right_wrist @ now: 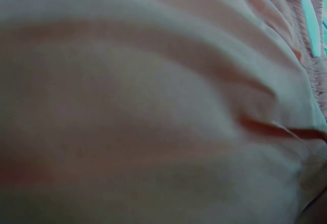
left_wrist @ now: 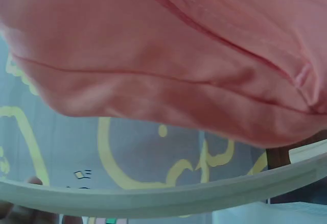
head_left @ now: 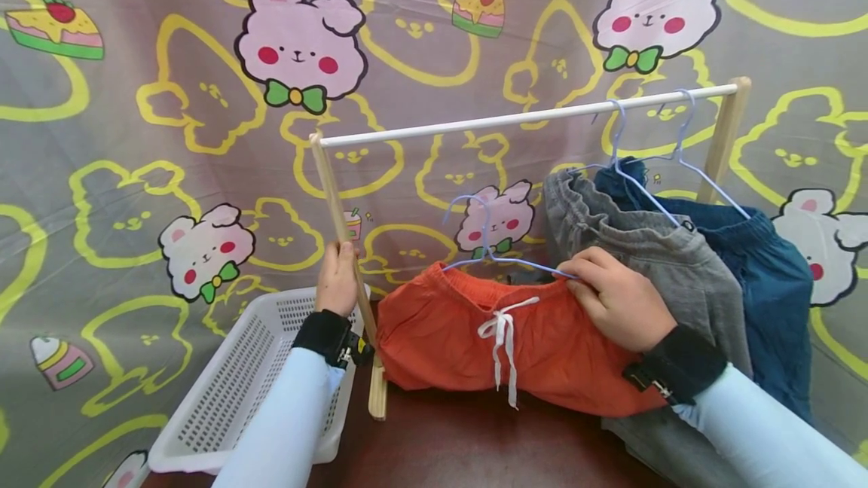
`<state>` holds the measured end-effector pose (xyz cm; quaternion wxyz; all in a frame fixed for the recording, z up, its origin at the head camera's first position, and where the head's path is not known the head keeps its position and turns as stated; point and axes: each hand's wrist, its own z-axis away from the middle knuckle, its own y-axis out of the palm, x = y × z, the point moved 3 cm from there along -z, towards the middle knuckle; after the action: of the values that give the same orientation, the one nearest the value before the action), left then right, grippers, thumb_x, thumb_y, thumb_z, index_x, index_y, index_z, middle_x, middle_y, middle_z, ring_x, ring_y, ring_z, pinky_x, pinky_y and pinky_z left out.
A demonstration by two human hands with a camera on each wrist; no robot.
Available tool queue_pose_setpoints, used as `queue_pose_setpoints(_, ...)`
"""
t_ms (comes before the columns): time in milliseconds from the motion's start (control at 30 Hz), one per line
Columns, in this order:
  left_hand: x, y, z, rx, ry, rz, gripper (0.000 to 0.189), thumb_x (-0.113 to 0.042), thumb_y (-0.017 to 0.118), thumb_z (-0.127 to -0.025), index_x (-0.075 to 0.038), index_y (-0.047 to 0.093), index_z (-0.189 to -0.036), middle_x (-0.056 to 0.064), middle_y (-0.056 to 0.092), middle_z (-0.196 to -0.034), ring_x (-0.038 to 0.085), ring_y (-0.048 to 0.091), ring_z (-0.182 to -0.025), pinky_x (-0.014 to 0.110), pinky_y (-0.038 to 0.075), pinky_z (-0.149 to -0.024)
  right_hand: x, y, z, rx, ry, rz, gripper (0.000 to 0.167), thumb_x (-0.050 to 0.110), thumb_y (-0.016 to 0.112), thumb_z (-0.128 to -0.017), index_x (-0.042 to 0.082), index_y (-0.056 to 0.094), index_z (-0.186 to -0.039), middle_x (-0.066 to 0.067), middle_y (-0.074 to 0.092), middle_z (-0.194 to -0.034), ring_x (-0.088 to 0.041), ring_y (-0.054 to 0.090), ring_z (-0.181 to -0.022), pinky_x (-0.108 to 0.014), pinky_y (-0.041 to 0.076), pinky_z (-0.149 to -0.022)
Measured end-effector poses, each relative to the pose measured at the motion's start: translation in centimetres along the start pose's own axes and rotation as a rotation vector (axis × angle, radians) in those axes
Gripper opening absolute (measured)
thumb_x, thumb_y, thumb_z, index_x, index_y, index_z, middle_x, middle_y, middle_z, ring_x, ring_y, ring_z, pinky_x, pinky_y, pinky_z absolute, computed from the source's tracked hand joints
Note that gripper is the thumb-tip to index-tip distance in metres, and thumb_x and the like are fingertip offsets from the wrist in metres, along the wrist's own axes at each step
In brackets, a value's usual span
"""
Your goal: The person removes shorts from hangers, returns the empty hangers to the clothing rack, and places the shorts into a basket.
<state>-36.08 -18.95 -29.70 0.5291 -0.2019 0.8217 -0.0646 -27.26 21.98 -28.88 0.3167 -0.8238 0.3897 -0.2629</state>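
Note:
My left hand (head_left: pixel 337 281) grips the left wooden post (head_left: pixel 328 187) of a small clothes rack. Orange shorts (head_left: pixel 434 337) with a white drawstring hang from a blue hanger (head_left: pixel 502 258). My right hand (head_left: pixel 620 300) pinches the waistband together with the hanger's right end. The hanger's hook stands below the rack's white rail (head_left: pixel 468 125), off it. In the left wrist view the shorts (left_wrist: pixel 153 91) look pinkish above the post (left_wrist: pixel 153 202), with fingertips (left_wrist: pixel 36 216) at the lower left. Fabric of the shorts (right_wrist: pixel 153 96) fills most of the right wrist view.
Grey trousers (head_left: pixel 692 269) and dark blue shorts (head_left: pixel 780 277) hang on blue hangers at the rail's right part. A white perforated basket (head_left: pixel 230 367) sits left of the rack on the dark red table (head_left: pixel 461 443). Behind is a printed curtain (head_left: pixel 434 44).

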Motion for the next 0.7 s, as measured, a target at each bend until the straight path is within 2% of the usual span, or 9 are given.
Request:
queue_pose_setpoints(167,-0.4,-0.6,0.8,0.034,-0.010,-0.027,0.049,-0.037,0.029,-0.112,-0.003,0.038,-0.146,0.022,0.047,-0.135,0.036,0.047,-0.119,0.052,0.037,-0.102,0.4,0.1,-0.1,-0.010,-0.022,-0.014,0.022,0.006,0.070,-0.093,0.017,0.071,-0.112,0.002,0.059,-0.105,-0.016,0.057,-0.089,-0.043,0.054,-0.073)
queue_pose_setpoints(367,-0.5,-0.7,2.3,0.067,0.065,-0.026,0.054,-0.032,0.034,-0.112,-0.008,0.024,-0.159,0.021,0.040,-0.151,0.035,0.043,-0.135,0.053,0.035,-0.109,0.4,0.5,-0.1,0.028,-0.028,-0.018,0.020,0.009,0.069,-0.095,0.018,0.072,-0.112,0.002,0.058,-0.105,-0.016,0.057,-0.088,-0.043,0.055,-0.074)
queue_pose_setpoints(500,-0.5,-0.3,3.6,0.063,0.077,-0.070,0.062,-0.035,0.039,-0.110,-0.014,0.014,-0.163,0.020,0.031,-0.159,0.038,0.043,-0.137,0.057,0.041,-0.104,0.5,0.6,-0.2,0.044,-0.023,-0.018,0.019,0.011,0.068,-0.096,0.019,0.071,-0.113,0.002,0.058,-0.105,-0.017,0.057,-0.088,-0.043,0.055,-0.075)
queue_pose_setpoints(600,-0.7,0.1,4.5,0.044,0.108,-0.158,0.067,-0.036,0.041,-0.110,-0.012,0.008,-0.163,0.019,0.019,-0.164,0.038,0.032,-0.144,0.058,0.034,-0.110,0.6,0.6,-0.2,0.051,-0.007,-0.028,0.019,0.010,0.068,-0.096,0.018,0.071,-0.113,0.002,0.058,-0.105,-0.017,0.057,-0.088,-0.043,0.055,-0.076)
queue_pose_setpoints(700,-1.1,0.6,5.4,0.031,0.183,-0.250,0.067,-0.037,0.042,-0.109,-0.007,0.013,-0.162,0.019,0.008,-0.167,0.036,0.015,-0.151,0.059,0.022,-0.116,0.7,0.7,-0.3,0.059,0.008,-0.042,0.019,0.010,0.068,-0.096,0.018,0.072,-0.113,0.002,0.058,-0.105,-0.017,0.057,-0.087,-0.043,0.055,-0.077)
